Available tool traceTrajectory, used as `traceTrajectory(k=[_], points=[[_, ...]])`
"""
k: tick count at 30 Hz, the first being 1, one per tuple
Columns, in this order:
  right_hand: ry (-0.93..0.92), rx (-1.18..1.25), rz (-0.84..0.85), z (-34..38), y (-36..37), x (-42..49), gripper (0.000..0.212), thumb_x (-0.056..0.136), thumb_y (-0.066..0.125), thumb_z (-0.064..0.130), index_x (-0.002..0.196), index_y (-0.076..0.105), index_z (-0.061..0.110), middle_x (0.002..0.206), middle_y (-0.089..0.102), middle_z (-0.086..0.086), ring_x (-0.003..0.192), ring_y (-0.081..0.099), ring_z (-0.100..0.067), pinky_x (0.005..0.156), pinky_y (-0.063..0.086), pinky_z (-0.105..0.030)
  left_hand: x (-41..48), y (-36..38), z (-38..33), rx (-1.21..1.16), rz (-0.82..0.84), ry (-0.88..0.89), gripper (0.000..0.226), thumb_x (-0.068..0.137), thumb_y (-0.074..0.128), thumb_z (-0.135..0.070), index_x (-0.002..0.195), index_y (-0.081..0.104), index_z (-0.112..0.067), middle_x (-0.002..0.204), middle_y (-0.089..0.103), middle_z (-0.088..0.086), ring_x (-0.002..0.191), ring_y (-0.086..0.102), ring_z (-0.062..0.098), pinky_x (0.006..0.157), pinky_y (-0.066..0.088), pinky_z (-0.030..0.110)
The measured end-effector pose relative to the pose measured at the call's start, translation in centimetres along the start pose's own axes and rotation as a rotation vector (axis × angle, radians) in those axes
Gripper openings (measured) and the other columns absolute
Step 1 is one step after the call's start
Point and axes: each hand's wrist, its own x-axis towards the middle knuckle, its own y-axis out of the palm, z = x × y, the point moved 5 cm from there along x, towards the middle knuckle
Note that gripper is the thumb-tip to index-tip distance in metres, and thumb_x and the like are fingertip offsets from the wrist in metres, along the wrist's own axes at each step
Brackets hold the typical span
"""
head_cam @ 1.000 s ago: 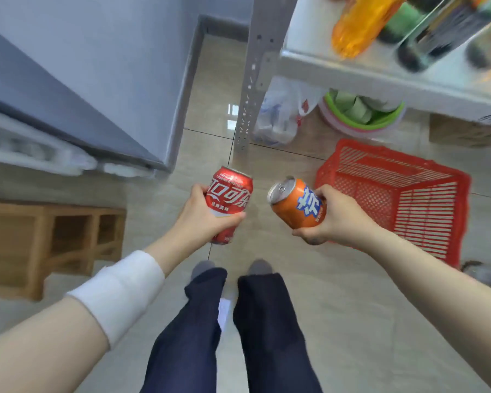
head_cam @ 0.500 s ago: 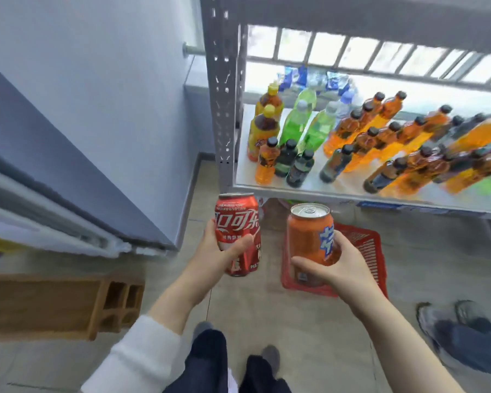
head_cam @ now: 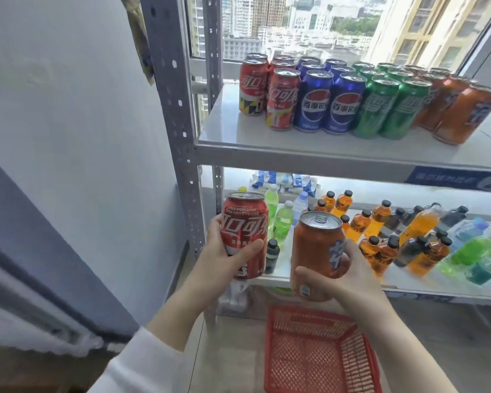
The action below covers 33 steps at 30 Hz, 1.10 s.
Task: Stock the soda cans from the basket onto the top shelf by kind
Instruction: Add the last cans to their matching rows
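Note:
My left hand (head_cam: 224, 259) grips a red cola can (head_cam: 245, 228), held upright in front of the shelf post. My right hand (head_cam: 343, 282) holds an orange soda can (head_cam: 315, 245) upright beside it. Both cans hang at the height of the lower shelf. On the top shelf (head_cam: 238, 137) cans stand in rows by colour: red cola cans (head_cam: 282, 99) at the left, then blue cans (head_cam: 328, 103), green cans (head_cam: 391, 107) and orange cans (head_cam: 465, 114) at the right. The red basket (head_cam: 318, 358) sits on the floor below my hands; the part I see holds no cans.
The lower shelf (head_cam: 408, 282) carries many bottles of orange, green and dark drinks. A grey perforated shelf post (head_cam: 179, 137) rises just left of the red can. A pale wall (head_cam: 68, 137) closes off the left side. A window with city buildings lies behind the shelves.
My view has swung upward from the floor and basket to the shelves. Both hands have risen with their cans, and the top shelf with its rows of cans has come into sight.

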Motion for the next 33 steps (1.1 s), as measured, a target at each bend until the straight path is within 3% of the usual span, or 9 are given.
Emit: traceTrajectory(k=[6, 11, 17, 20, 24, 28, 30, 33], points=[[-0.105, -0.012, -0.04, 5.2, -1.3, 5.6, 0.054, 0.055, 0.083, 0.034, 0.099, 0.052, 0.033, 0.094, 0.066, 0.009, 0.087, 0.062, -0.004, 0.06, 0.046, -0.014, 8.0, -1.6, -6.7, 0.033, -0.054, 0.19, 0.056, 0.076, 0.068, -0.024, 0.121, 0.034, -0.022, 0.105, 0.057, -0.013, 0.096, 0.056, -0.002, 0.077, 0.046, 0.017], [-0.142, -0.01, -0.144, 8.4, -3.2, 10.4, 0.055, 0.045, 0.079, 0.043, 0.094, 0.055, 0.032, 0.091, 0.068, 0.008, 0.087, 0.064, -0.008, 0.068, 0.05, -0.024, 15.3, -2.8, -9.8, 0.054, -0.124, 0.306, 0.058, 0.075, 0.071, -0.014, 0.12, 0.034, -0.018, 0.101, 0.054, -0.015, 0.089, 0.054, -0.009, 0.068, 0.045, 0.001], [-0.141, -0.045, -0.237, 9.2, -6.2, 14.7, 0.042, 0.057, 0.083, 0.025, 0.089, 0.054, 0.03, 0.086, 0.066, 0.008, 0.082, 0.062, -0.006, 0.061, 0.045, -0.021, 21.8, -3.2, -9.9, 0.09, -0.201, 0.318, 0.066, 0.071, 0.075, -0.015, 0.124, 0.037, -0.01, 0.113, 0.054, -0.001, 0.094, 0.054, -0.002, 0.072, 0.046, 0.005], [-0.14, -0.051, -0.253, 9.2, -7.5, 16.4, 0.041, 0.06, 0.082, 0.019, 0.085, 0.052, 0.032, 0.083, 0.063, 0.01, 0.078, 0.059, -0.003, 0.057, 0.041, -0.018, 23.8, -2.9, -9.6, 0.112, -0.215, 0.32, 0.066, 0.07, 0.076, -0.013, 0.123, 0.036, -0.011, 0.114, 0.052, -0.001, 0.094, 0.053, -0.004, 0.069, 0.044, 0.0], [-0.169, -0.046, -0.274, 9.1, -9.2, 17.9, 0.042, 0.06, 0.082, 0.016, 0.086, 0.052, 0.033, 0.085, 0.063, 0.008, 0.082, 0.059, -0.007, 0.059, 0.043, -0.021, 25.6, -2.3, -9.1, 0.144, -0.218, 0.317, 0.069, 0.068, 0.079, -0.018, 0.122, 0.036, -0.018, 0.121, 0.049, -0.002, 0.099, 0.051, -0.006, 0.079, 0.044, 0.006], [-0.17, -0.049, -0.253, 8.5, -11.4, 19.1, 0.045, 0.058, 0.083, 0.016, 0.087, 0.053, 0.032, 0.091, 0.063, 0.006, 0.09, 0.061, -0.019, 0.066, 0.047, -0.029, 27.0, -1.7, -8.5, 0.192, -0.247, 0.274, 0.077, 0.065, 0.08, -0.031, 0.127, 0.035, -0.022, 0.13, 0.044, 0.004, 0.118, 0.046, 0.013, 0.099, 0.042, 0.031], [-0.168, -0.051, -0.243, 8.2, -12.7, 19.5, 0.046, 0.055, 0.084, 0.017, 0.087, 0.053, 0.031, 0.091, 0.063, 0.004, 0.093, 0.061, -0.025, 0.065, 0.047, -0.028, 27.4, -1.4, -8.5, 0.189, -0.254, 0.264, 0.076, 0.067, 0.08, -0.026, 0.128, 0.035, -0.022, 0.131, 0.045, 0.004, 0.118, 0.047, 0.013, 0.098, 0.042, 0.028], [-0.156, -0.038, -0.227, 7.7, -14.8, 19.9, 0.06, 0.036, 0.088, 0.041, 0.084, 0.053, 0.033, 0.089, 0.062, 0.007, 0.089, 0.06, -0.023, 0.065, 0.046, -0.029, 27.6, -1.1, -8.6, 0.22, -0.309, 0.26, 0.078, 0.068, 0.079, -0.024, 0.131, 0.034, -0.02, 0.133, 0.045, 0.003, 0.119, 0.045, 0.011, 0.095, 0.04, 0.024]])
